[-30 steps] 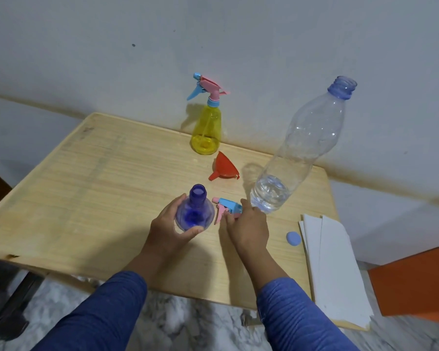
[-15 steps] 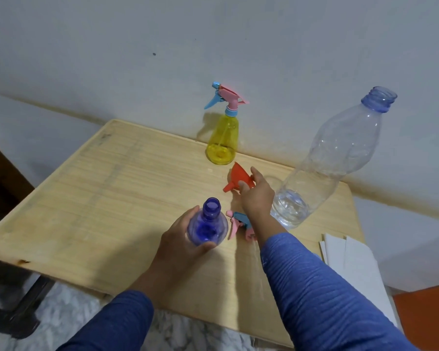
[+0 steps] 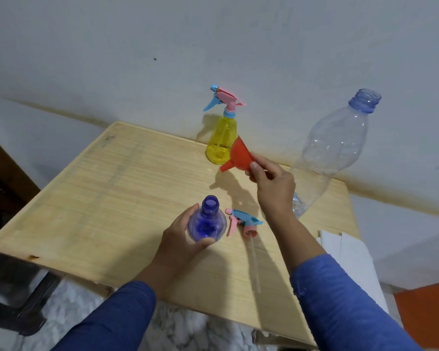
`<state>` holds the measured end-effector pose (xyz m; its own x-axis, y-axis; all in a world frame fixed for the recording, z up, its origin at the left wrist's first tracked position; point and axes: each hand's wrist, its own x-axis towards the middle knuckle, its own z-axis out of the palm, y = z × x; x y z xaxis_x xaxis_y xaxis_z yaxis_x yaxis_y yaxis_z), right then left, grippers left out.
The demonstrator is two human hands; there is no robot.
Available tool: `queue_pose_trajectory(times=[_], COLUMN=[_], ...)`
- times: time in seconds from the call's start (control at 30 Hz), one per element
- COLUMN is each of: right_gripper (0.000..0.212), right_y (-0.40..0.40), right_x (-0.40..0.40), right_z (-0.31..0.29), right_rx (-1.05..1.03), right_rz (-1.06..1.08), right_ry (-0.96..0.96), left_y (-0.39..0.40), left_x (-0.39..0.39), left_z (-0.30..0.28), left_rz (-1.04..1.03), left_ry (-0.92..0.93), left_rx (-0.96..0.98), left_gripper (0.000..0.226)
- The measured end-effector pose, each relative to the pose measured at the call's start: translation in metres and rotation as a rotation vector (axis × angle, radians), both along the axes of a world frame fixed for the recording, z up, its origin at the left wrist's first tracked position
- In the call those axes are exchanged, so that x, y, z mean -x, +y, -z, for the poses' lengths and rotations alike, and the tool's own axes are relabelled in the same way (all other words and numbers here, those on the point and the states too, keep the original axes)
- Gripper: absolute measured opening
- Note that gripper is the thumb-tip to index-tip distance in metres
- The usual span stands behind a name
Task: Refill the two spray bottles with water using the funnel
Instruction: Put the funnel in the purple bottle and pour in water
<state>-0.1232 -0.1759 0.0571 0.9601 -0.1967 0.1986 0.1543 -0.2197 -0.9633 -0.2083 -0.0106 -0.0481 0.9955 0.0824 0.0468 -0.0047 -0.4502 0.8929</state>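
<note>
Left grip (image 3: 180,239): curled round the blue bottle (image 3: 207,221), upright on the table (image 3: 91,203), neck open. Right grip (image 3: 271,183): pinching the rim of the red funnel (image 3: 240,154), held off the table, spout tilted down and to the left, in front of the yellow bottle (image 3: 222,141). Yellow bottle: upright at the far edge by the wall, trigger head on. Loose spray head (image 3: 241,221), blue and pink: flat on the table just right of the blue bottle, dip tube pointing toward the near edge. Water bottle (image 3: 340,145), clear and uncapped: at the far right, partly behind the right wrist, a little water in the bottom. White papers (image 3: 345,252): at the right edge of the table. Both sleeves blue.
</note>
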Motion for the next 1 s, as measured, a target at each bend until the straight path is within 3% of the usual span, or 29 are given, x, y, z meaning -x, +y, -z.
queue_pose_trajectory(times=[0.13,0.3,0.7,0.9,1.0], right_gripper=[0.029,0.024,0.024,0.034,0.05], right_y=[-0.01,-0.012,-0.005,-0.011,-0.016], right_x=[0.024,0.038,0.054,0.064,0.068], right_z=[-0.03,-0.027,-0.006,-0.007,-0.02], right_rx=[0.13,0.389,0.643,0.629,0.596], right_rz=[-0.177,-0.29,-0.458,-0.439,-0.259], right_ry=[-0.169,-0.331,-0.403,-0.362,-0.434], left_y=[0.002,0.002,0.003,0.003,0.004], left_x=[0.0,0.002,0.001,0.003,0.002], left_z=[0.005,0.004,0.007,0.005,0.005], left_rz=[0.003,0.005,0.003,0.015,0.028], left_ry=[0.043,0.038,0.026,0.015,0.008], left_rx=[0.063,0.101,0.078,0.093,0.079], left_gripper=[0.082,0.079,0.078,0.078,0.076])
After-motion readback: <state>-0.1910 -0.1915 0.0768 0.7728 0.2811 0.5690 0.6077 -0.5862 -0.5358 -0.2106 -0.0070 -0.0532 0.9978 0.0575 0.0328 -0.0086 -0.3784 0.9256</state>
